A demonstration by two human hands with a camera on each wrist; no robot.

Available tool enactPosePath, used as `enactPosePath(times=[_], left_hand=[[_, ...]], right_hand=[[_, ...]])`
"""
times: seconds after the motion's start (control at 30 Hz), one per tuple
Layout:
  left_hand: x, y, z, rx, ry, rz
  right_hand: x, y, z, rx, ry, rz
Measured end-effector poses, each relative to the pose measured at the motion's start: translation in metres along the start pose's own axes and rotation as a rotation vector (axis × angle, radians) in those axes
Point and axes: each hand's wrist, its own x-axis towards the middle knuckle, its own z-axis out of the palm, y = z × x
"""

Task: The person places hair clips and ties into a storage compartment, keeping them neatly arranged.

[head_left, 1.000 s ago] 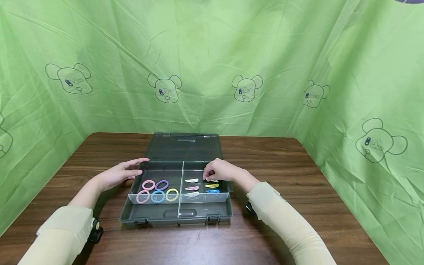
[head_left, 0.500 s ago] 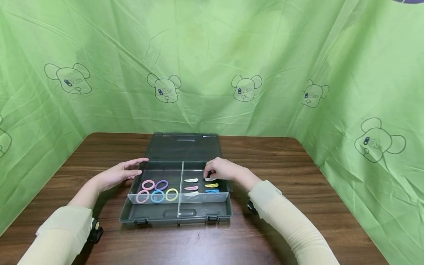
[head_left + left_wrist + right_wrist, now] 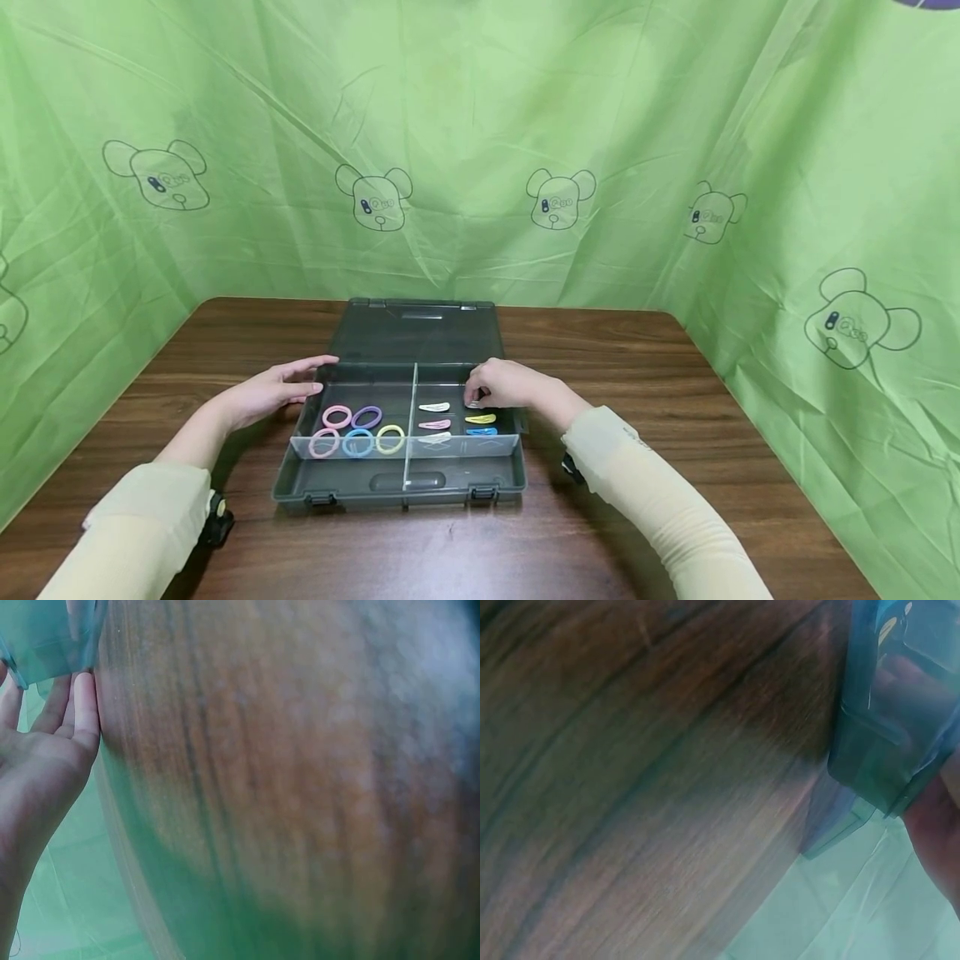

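A dark translucent storage box (image 3: 465,497) sits on the table with its lid (image 3: 416,333) laid back. My right hand (image 3: 506,383) reaches into its right compartment, thumb and fingers curled down and pinching a whitish snap hair clip (image 3: 472,406) mostly covered by the fingertips. Nearest to it lie a yellow hair clip (image 3: 481,419) and a blue one; white and pink clips (image 3: 434,425) form a column to the left. My left hand (image 3: 262,396) rests with extended fingers against the box's left side; in the left wrist view, its fingers (image 3: 86,705) meet the box wall.
Several hair ties (image 3: 358,443) in pink, purple, blue and yellow lie in the left compartment. A clear upright divider (image 3: 411,408) separates the compartments, and a clear cross strip runs in front. Brown wooden table (image 3: 637,500) surrounds the box; green cloth (image 3: 465,100) hangs behind.
The right fingertips have shifted slightly over the whitish hair clip, which shows less now than before. The left hand and the box stay in place.
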Motion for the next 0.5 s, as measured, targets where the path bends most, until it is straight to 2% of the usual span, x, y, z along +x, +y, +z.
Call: enactPosePath(times=[0.37, 0.5], left_hand=[[0.0004, 0.0009, -0.0006, 0.010, -0.008, 0.009], [0.0005, 0.0001, -0.0003, 0.003, -0.018, 0.011]], right_hand=[[0.0011, -0.0054, 0.0010, -0.054, 0.022, 0.160], [0.0001, -0.0061, -0.0001, -0.043, 0.025, 0.165]])
